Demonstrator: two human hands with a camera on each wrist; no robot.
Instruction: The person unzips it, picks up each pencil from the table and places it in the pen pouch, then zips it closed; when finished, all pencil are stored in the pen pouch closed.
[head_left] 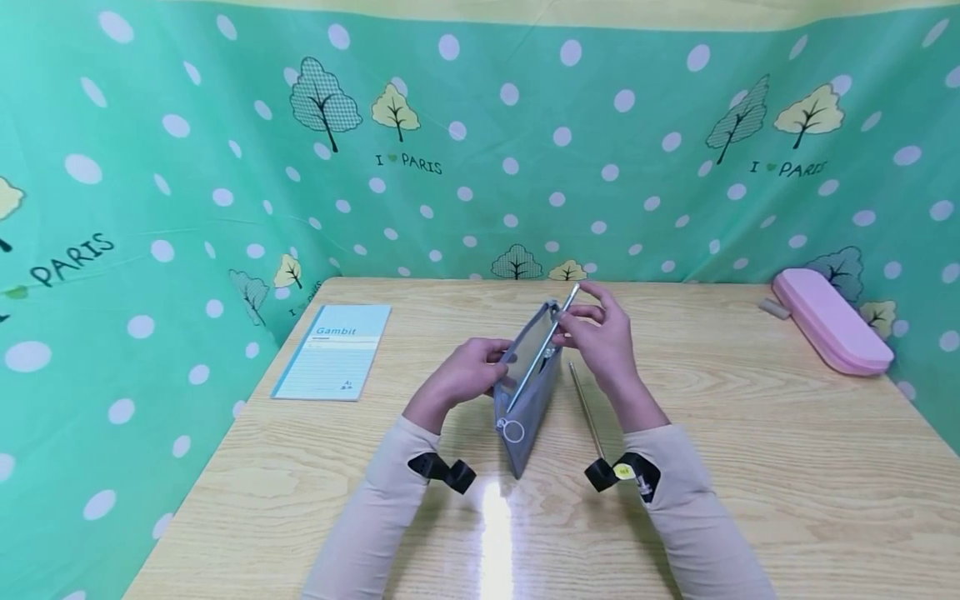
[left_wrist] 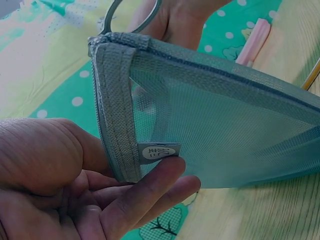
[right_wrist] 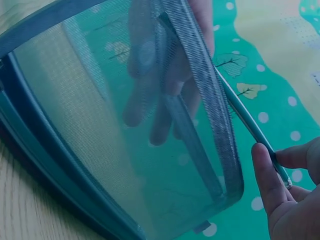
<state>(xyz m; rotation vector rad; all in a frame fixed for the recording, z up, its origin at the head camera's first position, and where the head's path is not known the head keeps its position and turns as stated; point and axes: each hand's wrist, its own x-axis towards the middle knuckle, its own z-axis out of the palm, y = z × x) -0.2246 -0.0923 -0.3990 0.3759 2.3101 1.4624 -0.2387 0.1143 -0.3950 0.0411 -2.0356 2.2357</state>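
A grey mesh zip pouch (head_left: 528, 408) stands tilted over the middle of the table, its zipped mouth parted. My left hand (head_left: 467, 372) grips the pouch's left edge; in the left wrist view its thumb and fingers are around the zip border beside a small label (left_wrist: 159, 151). Between thumb and fingers, my right hand (head_left: 606, 343) pinches a slim pencil (head_left: 543, 348) near its upper end. The pencil slants down into the pouch's mouth, and in the right wrist view its shaft (right_wrist: 252, 125) passes behind the zip edge. A ring pull (head_left: 513, 431) hangs at the pouch's near end.
A gold-coloured pencil (head_left: 587, 408) lies right of the pouch, below the right wrist. Farther right are a pink pencil case (head_left: 832, 321) and a small grey eraser-like block (head_left: 774, 309). A light blue notebook (head_left: 332, 354) lies at left. Patterned curtains surround the table (head_left: 750, 467).
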